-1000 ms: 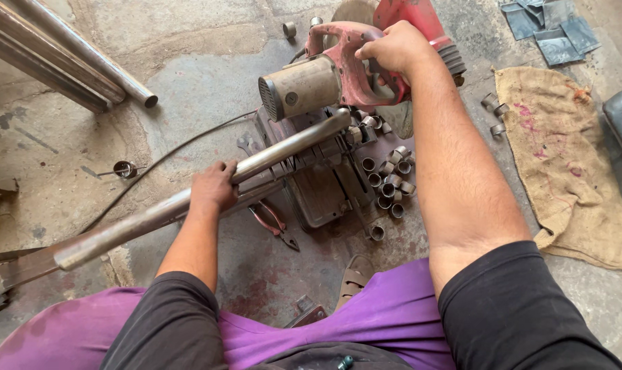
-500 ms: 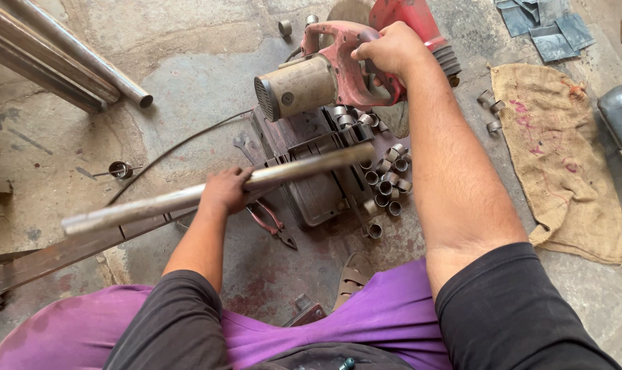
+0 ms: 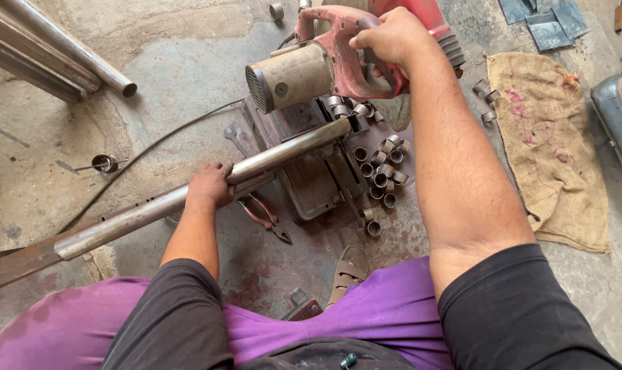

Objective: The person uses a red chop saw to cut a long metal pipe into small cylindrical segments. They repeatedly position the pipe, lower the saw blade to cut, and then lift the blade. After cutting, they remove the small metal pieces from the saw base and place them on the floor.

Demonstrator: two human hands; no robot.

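1. The left hand [image 3: 211,185] is closed around a long grey steel tube [image 3: 187,199], gripping it near its middle.
2. The tube's far end lies across the dark metal base [image 3: 311,178] of a red chop saw [image 3: 338,58].
3. The right hand [image 3: 393,38] is clenched on the saw's red handle, above the base.
4. Short cut steel rings [image 3: 383,171] lie heaped just right of the base.
5. Red-handled pliers [image 3: 264,216] rest on the floor just left of the base, under the tube.
6. A tan burlap sack [image 3: 547,147] lies well right of the base.
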